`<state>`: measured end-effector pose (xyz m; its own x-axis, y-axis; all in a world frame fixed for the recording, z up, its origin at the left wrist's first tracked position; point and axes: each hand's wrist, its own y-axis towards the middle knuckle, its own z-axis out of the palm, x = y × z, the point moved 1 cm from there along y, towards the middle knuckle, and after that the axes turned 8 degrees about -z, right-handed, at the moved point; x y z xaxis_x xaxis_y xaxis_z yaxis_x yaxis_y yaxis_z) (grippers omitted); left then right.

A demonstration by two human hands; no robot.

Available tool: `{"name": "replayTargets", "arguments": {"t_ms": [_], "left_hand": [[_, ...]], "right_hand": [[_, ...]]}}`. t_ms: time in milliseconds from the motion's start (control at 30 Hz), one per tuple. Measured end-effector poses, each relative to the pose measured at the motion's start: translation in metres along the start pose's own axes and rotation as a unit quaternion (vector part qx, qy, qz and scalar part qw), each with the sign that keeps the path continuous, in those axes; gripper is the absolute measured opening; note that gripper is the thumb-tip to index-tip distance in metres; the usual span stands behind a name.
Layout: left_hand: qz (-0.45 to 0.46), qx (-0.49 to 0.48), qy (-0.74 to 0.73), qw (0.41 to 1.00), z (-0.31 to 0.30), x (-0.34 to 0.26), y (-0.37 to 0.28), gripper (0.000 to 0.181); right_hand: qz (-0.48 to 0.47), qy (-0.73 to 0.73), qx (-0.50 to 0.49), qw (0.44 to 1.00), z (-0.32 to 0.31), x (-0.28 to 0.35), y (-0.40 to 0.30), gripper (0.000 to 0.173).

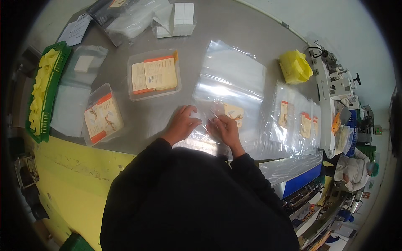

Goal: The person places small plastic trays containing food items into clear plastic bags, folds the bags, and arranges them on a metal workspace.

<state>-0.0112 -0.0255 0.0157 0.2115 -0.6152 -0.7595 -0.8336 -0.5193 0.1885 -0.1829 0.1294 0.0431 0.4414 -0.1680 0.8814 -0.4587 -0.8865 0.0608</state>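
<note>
My right hand (226, 130) pinches the edge of a clear plastic bag (204, 138) close to the table's front edge. My left hand (182, 124) is just left of that bag, thumb and curled fingers apart, with nothing visible between them. Beyond my right hand's fingers is a printed cardboard card (235, 113); whether it lies inside or under the film I cannot tell. Large clear plastic bags (232, 69) lie flat in a stack beyond my hands, glossy with reflections.
Printed cards fill a clear plastic tub (130, 94) and another tub (89, 138) at left. A green crate (51, 103) holds yellow pieces. Bags with cards (292, 125) lie at right, near a yellow container (293, 66) and a white-framed machine (325, 88). A person (351, 171) stands far right.
</note>
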Motion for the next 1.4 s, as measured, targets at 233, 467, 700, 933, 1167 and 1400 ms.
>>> {"name": "replayTargets", "arguments": {"t_ms": [233,467,700,933,1167,1400], "left_hand": [[-0.11,-0.014,-0.09,0.99,0.011,-0.007,-0.003,0.006],[-0.284,-0.116,-0.383,0.871,0.031,0.01,0.0,0.038],[-0.435,-0.024,-0.448,0.781,0.014,0.002,0.015,0.046],[-0.409,0.093,-0.456,0.785,0.027,0.017,0.03,0.021],[-0.405,0.001,-0.463,0.788,0.047,0.015,0.052,0.008],[-0.458,-0.016,-0.422,0.782,0.055,0.026,0.048,0.026]], "right_hand": [[0.015,-0.012,0.016,1.0,0.007,0.004,-0.005,0.022],[0.014,0.008,-0.012,1.0,0.013,-0.006,-0.009,0.022],[0.004,0.009,-0.026,1.0,0.012,-0.006,-0.012,0.018],[-0.094,-0.124,-0.063,0.986,-0.023,-0.001,0.011,0.023],[-0.128,-0.175,-0.041,0.975,-0.049,0.065,0.008,0.033],[-0.12,-0.118,-0.015,0.986,0.021,0.05,-0.026,0.043]]}}
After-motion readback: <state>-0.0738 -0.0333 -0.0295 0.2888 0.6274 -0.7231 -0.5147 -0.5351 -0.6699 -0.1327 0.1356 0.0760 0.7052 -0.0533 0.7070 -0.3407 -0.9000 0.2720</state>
